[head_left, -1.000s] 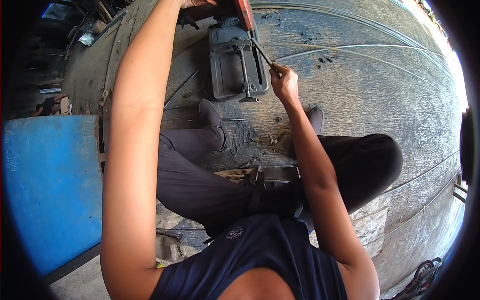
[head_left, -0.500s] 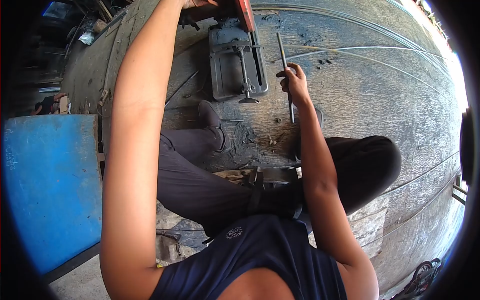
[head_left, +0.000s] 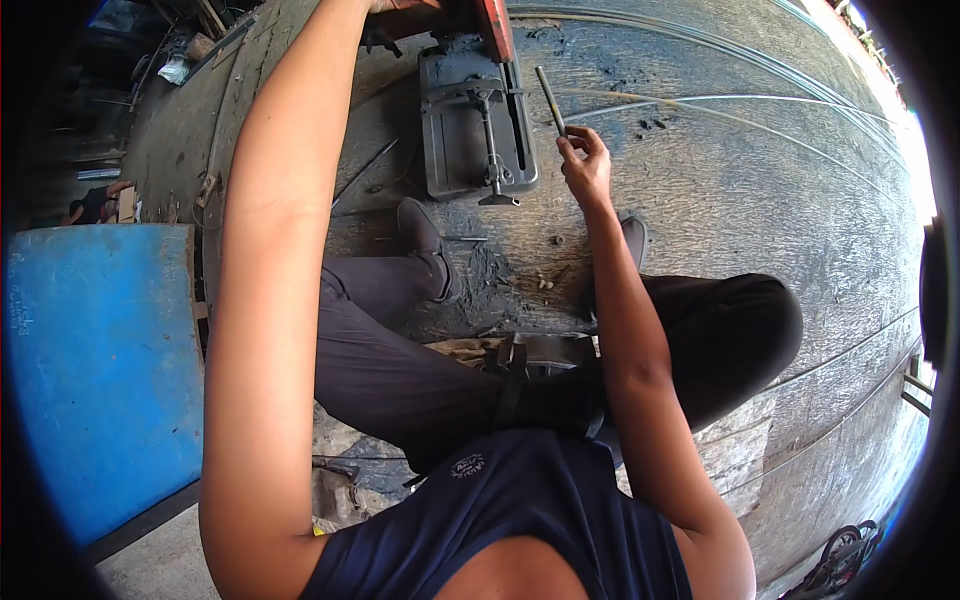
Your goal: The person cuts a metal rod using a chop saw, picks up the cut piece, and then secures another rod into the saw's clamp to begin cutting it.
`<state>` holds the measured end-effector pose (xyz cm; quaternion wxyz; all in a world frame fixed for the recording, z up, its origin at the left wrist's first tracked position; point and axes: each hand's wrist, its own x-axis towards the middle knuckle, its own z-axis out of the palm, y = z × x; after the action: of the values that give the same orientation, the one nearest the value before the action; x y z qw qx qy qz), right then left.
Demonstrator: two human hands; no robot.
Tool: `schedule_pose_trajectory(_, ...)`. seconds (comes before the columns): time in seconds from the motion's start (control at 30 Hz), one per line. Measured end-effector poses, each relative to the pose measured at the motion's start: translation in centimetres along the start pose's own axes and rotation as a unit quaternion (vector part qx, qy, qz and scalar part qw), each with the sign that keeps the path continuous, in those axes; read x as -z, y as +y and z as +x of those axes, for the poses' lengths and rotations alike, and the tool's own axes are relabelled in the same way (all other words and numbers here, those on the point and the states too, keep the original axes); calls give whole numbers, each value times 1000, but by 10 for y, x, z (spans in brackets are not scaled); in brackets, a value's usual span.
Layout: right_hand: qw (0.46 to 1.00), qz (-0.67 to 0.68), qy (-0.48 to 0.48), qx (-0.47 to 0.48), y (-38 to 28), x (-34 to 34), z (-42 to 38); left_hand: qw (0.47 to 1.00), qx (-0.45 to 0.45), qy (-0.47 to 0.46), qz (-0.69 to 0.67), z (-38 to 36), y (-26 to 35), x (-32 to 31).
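My right hand (head_left: 585, 165) is closed around a thin metal rod (head_left: 549, 100), which points up and slightly left from the fingers. Left of it, a dark metal machine base (head_left: 440, 150) with a clamp screw (head_left: 490, 140) lies on the floor. At the top edge, my left hand (head_left: 385, 5) is mostly cut off by the frame, beside the red part (head_left: 496, 30) of the machine; its fingers are hidden.
Long thin rods (head_left: 680, 45) run across the floor at upper right. A blue panel (head_left: 105, 350) stands at left, with a person (head_left: 92, 207) beyond it. Another rod (head_left: 365, 172) lies left of the base. My shoes (head_left: 418, 230) rest on the floor.
The rod in my right hand has shifted left and tilted more, and its lower part no longer shows below the hand. My right hand has moved slightly left. My left arm has hardly moved.
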<state>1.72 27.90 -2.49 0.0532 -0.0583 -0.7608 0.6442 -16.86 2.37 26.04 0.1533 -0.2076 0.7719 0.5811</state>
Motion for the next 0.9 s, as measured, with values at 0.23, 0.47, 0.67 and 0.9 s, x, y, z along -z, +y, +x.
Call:
schedule_pose_trajectory(0.23, 998, -58, 13, -9, -25, 0, -12, 1000, -9, 18, 1, 0, 0, -1)
schedule_pose_trajectory(0.47, 994, -93, -1, 52, -25, -4, -12, 1000, -3, 11, -13, -4, 0, -2)
schedule_pose_trajectory(0.67, 979, -144, 9, 146, -27, -5, -11, 999, 0, 51, 16, -4, 2, -2)
schedule_pose_trajectory(0.9, 969, -128, 12, 211, -30, 4, -2, 999, -11, 42, 12, -4, 1, -3)
